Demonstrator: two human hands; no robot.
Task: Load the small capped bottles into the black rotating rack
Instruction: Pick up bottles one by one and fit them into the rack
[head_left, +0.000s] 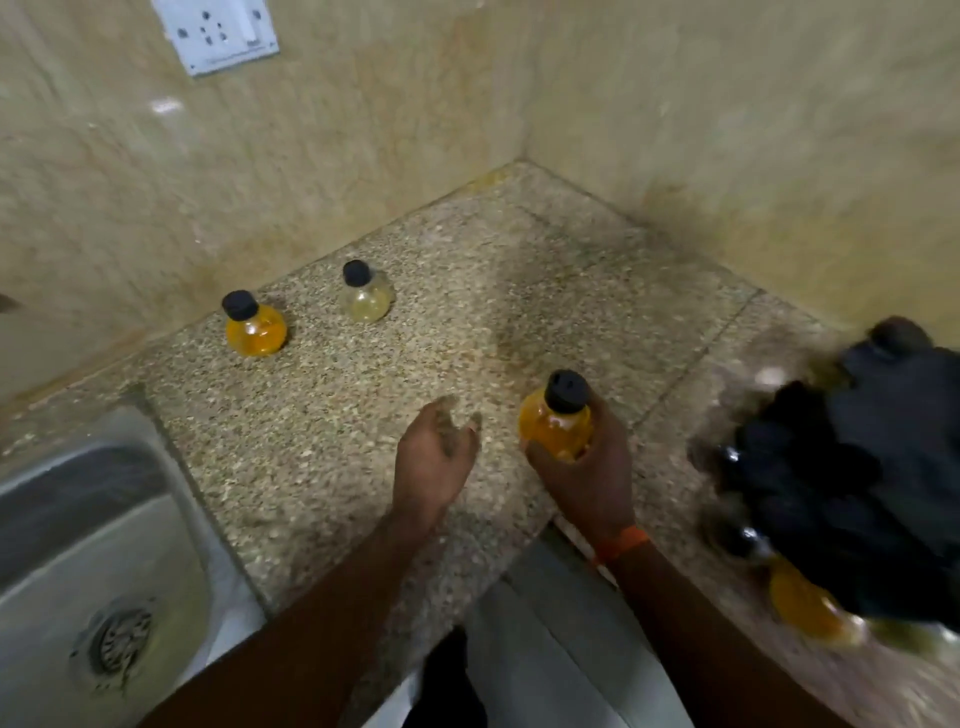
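Observation:
My right hand (589, 467) grips a small orange bottle (555, 423) with a black cap, held upright just above the speckled counter (363, 395). My left hand (434, 457) hovers beside it, fingers loosely apart and holding nothing. Two more capped bottles stand near the back wall: an orange one (255, 327) and a pale yellowish one (367, 296). The black rotating rack (852, 483) is at the right edge, blurred, with an orange bottle (808, 605) seated in its lower side.
A steel sink (78, 545) with a drain lies at the lower left. Beige walls meet in a corner behind the counter. A white wall socket (215, 34) sits at the top left. The counter's front edge runs below my wrists.

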